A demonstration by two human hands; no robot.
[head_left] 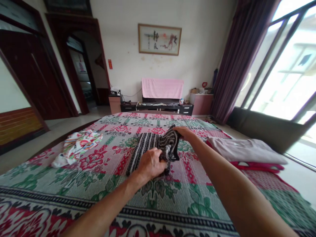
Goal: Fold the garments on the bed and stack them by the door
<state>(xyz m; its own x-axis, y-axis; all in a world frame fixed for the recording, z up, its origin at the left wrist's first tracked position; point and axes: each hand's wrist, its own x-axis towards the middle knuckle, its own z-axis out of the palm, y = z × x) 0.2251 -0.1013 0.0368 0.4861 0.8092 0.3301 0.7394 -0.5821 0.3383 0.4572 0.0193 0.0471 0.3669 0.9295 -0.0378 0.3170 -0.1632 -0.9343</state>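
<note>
A black-and-white striped knit garment [145,144] lies partly flat in the middle of the flowered bedspread [118,197]. Its right part is lifted and bunched between my hands. My left hand [153,163] is closed on the near edge of that raised part, fingers curled round the cloth. At the far right corner, my right hand [182,131] pinches the same garment and holds it up off the bedspread. The flat striped part extends to the left, partly behind my left hand. What kind of garment it is, I cannot tell.
A crumpled white cloth with a colourful print [79,144] lies to the left. Folded light grey clothing [247,149] is stacked on red folded cloth [259,166] at the right. Beyond the bed, a pink towel [163,88] drapes over something on a low black cabinet [158,107].
</note>
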